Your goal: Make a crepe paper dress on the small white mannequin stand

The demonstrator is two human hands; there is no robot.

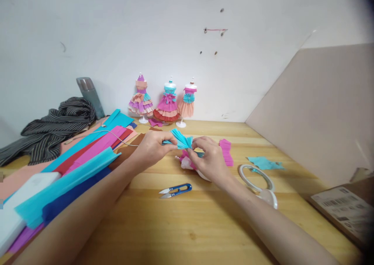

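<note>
Between my two hands is a pleated strip of turquoise crepe paper [181,139], fanned at the top and gathered toward the right. My left hand [156,145] pinches its left end. The fingertips of my right hand [209,156] press the gathered end together. Under the right hand lies a pink and white piece [187,160], partly hidden, so I cannot make out its full shape. Blue-handled thread snips [175,190] rest on the table just below the hands, blades pointing left.
Three miniature dress forms in paper dresses [166,105] stand by the wall. Crepe paper sheets [87,156], a striped cloth [62,117] and a flask [90,95] fill the left. Rightward are tape rolls [271,189], a turquoise scrap [265,163], a pink piece [226,152] and a cardboard box [341,210].
</note>
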